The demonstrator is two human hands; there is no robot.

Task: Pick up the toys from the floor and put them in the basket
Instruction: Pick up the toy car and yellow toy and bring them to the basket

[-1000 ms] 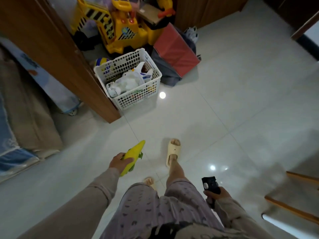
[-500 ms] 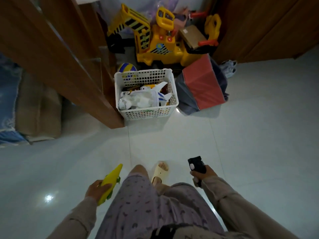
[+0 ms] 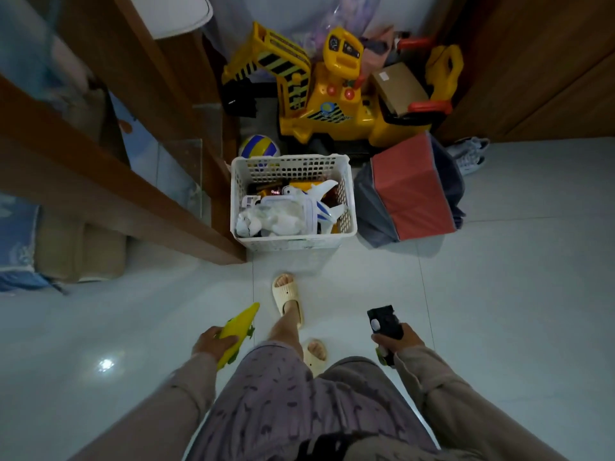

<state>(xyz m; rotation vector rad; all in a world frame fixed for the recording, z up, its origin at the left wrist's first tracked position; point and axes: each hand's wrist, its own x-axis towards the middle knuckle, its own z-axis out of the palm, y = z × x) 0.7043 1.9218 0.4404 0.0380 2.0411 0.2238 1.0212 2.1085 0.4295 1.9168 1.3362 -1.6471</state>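
Note:
A white lattice basket (image 3: pixel 347 194) stands on the pale tiled floor just ahead of my feet. It holds several toys, among them a white toy plane (image 3: pixel 319 197) and a whitish soft bundle (image 3: pixel 273 221). My left hand (image 3: pixel 211 342) grips a long yellow toy with green bits (image 3: pixel 238 331), low and left of my legs. My right hand (image 3: pixel 397 341) holds a small black toy with a white spot (image 3: pixel 382 322), low on the right. Both hands hang below the basket, short of it.
A brown wooden frame (image 3: pixel 139 194) runs along the basket's left side. Behind the basket sit a blue-yellow ball (image 3: pixel 259 146) and a big yellow ride-on digger (image 3: pixel 326 94). A red and grey folded box (image 3: pixel 409 191) lies to its right. Wooden doors close the far right.
I have walked closer to the basket, which now sits nearer and centred in view. Both hands still carry the same toys at my sides.

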